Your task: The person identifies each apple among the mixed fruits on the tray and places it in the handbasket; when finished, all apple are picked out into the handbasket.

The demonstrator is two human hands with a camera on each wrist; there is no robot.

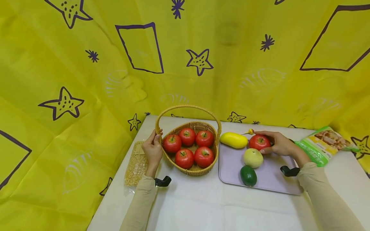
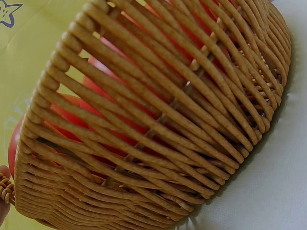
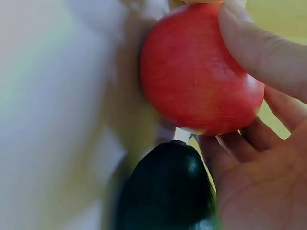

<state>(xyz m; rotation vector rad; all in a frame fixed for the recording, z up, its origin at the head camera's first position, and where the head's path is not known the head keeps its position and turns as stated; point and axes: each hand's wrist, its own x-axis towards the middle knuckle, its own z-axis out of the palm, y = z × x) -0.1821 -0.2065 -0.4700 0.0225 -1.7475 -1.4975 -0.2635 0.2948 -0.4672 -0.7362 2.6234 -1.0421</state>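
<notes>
My left hand grips the left foot of the handle on a wicker basket. Several red apples lie inside; the left wrist view shows the basket's woven side with red showing through the gaps. On the lilac tray, my right hand holds another red apple, fingers behind it and thumb on the near side. In the right wrist view, thumb and fingers curve round this apple. A dark green avocado is close by. A pale round fruit lies right before the held apple.
A yellow mango-like fruit lies at the tray's back left, beside what looks like a lollipop. Right of the tray is a green food packet. A clear bag of yellow kernels lies left of the basket. Yellow patterned cloth hangs behind.
</notes>
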